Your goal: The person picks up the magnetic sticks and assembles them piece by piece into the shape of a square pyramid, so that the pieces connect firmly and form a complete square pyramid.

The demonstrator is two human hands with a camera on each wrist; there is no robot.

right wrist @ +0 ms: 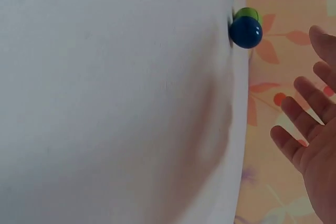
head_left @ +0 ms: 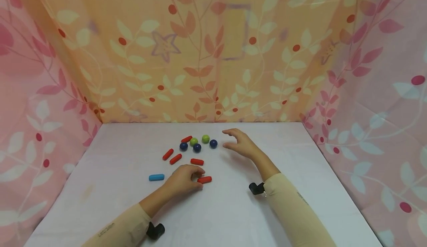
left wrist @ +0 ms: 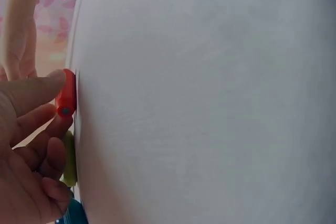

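Observation:
My left hand [head_left: 185,178] is low over the table, thumb and fingers bent around a short red cylinder [head_left: 205,180]. In the head view a gap shows between the index fingertip and the cylinder. The left wrist view has the thumb [left wrist: 39,90] overlapping the same red cylinder [left wrist: 66,94]. Farther back, my right hand [head_left: 241,143] hovers with fingers spread, holding nothing. Just left of its fingertips sits a dark blue ball [head_left: 213,143]. In the right wrist view, the right hand [right wrist: 320,140] is apart from the dark blue ball [right wrist: 245,32].
Two more dark blue balls, one of them here [head_left: 197,148], cluster with two green balls, such as this green ball [head_left: 205,139]. Several red cylinders lie around, including a red cylinder [head_left: 197,162]. A light blue cylinder [head_left: 156,177] lies left of my left hand. Patterned cloth [head_left: 200,54] surrounds the white table [head_left: 233,213].

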